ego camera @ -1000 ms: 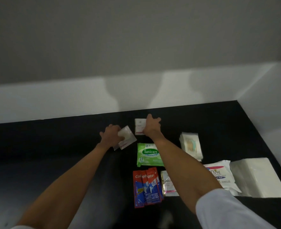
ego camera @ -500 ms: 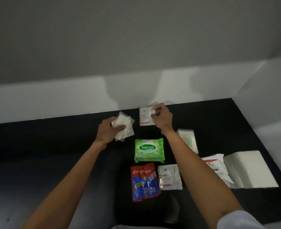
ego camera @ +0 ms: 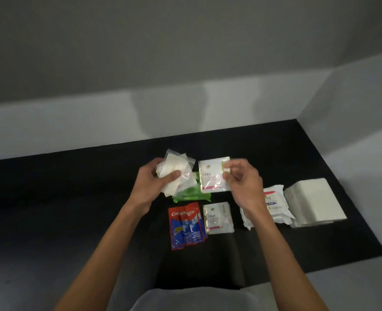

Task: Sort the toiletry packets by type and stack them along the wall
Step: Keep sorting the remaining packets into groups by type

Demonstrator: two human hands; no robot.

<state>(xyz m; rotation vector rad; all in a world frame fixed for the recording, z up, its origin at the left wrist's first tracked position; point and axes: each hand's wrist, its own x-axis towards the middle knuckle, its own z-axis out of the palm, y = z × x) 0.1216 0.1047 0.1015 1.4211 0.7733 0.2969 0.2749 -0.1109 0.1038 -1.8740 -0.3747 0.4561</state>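
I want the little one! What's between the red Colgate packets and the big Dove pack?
Head view: a small Dove sachet lying beside the Colgate packets, then a white packet stack partly hidden by the right forearm.

Counter: Colgate sachets near centre, loose Dove sachet just right of them, wipes pack behind. Left hand holds clear packets over the wipes pack. Right hand pinches held Dove sachet just right of those. Dove pack further right, wrapped stack just beside it, rightmost.

Black counter meets grey-and-white corner walls.
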